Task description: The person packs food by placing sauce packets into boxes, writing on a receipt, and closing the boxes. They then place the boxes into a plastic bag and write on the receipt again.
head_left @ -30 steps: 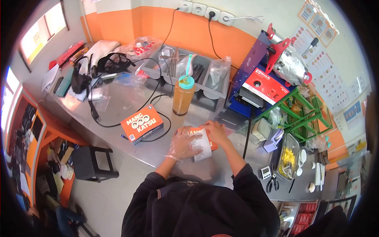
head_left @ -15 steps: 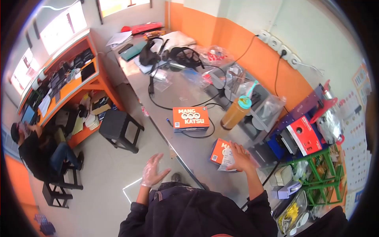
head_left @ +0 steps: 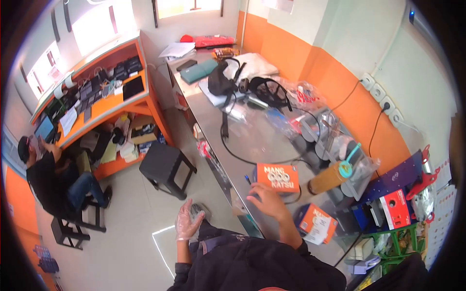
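Observation:
My left hand (head_left: 189, 220), in a clear plastic glove, is held open over the floor beside the table, with nothing in it. My right hand (head_left: 267, 201) is bare, its fingers stretched out and apart. The fingertips overlap the near left edge of an orange box (head_left: 277, 174) lettered MANG KATSU. By that box's left side is the blue tip of a pen (head_left: 247, 179). Closer to my body sits a second orange box (head_left: 324, 219), tilted in view, with a white printed slip (head_left: 316, 232) on its top.
A bottle with amber contents (head_left: 325, 182) and a turquoise lid stands right of the boxes. Black cable (head_left: 233, 153) loops across the metal table (head_left: 247, 140). Bags and straps (head_left: 223, 80) lie farther back. A black stool (head_left: 167, 165) and a seated person (head_left: 53, 179) are at left.
My right hand has left the slip-topped box and moved to the other box. The slip stays on its box. My left hand remains open. The camera view has turned.

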`<state>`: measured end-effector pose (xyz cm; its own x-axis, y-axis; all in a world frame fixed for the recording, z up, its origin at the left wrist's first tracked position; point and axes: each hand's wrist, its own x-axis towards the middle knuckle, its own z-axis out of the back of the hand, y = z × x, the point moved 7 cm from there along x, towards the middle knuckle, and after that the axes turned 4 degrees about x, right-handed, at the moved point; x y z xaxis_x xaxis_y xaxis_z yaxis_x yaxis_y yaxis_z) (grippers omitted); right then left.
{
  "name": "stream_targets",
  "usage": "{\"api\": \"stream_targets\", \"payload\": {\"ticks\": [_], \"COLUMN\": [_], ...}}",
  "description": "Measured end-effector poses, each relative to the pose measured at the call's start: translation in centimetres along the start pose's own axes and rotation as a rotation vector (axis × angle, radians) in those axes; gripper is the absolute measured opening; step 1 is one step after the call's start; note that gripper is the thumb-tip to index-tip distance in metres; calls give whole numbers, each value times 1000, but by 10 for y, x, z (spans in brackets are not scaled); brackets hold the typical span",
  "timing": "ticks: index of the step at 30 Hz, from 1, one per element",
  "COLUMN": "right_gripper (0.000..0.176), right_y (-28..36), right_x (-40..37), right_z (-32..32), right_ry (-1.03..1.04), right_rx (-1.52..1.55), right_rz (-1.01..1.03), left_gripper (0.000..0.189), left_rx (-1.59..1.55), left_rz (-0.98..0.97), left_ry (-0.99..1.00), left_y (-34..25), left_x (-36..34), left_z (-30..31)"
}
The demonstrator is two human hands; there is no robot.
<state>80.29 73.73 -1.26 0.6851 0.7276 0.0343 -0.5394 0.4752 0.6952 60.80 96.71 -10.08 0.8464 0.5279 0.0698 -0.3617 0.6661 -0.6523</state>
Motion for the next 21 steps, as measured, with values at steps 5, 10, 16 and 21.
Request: {"api": "stream_targets", "payload": {"ticks": [5, 10, 16, 21], "right_gripper": [22, 18, 10, 17], "right_y": [7, -5, -27, -108], "right_x": [122, 236, 360, 500], "right_z": [-42, -30, 30, 107], "right_ry": [-105, -442, -785, -978], "right_rx": [207, 97, -58, -148], "right_rz": [-143, -93, -13, 17], "left_gripper": [70, 67, 63, 60], "left_rx": [33, 20, -35, 5], "left_rz": [-6, 30, 5, -47], "left_ry": [30, 78, 138, 194], "left_y": [66, 127, 133, 122], "left_x": [82, 176, 295, 392], "left_z": [35, 79, 99, 81]}}
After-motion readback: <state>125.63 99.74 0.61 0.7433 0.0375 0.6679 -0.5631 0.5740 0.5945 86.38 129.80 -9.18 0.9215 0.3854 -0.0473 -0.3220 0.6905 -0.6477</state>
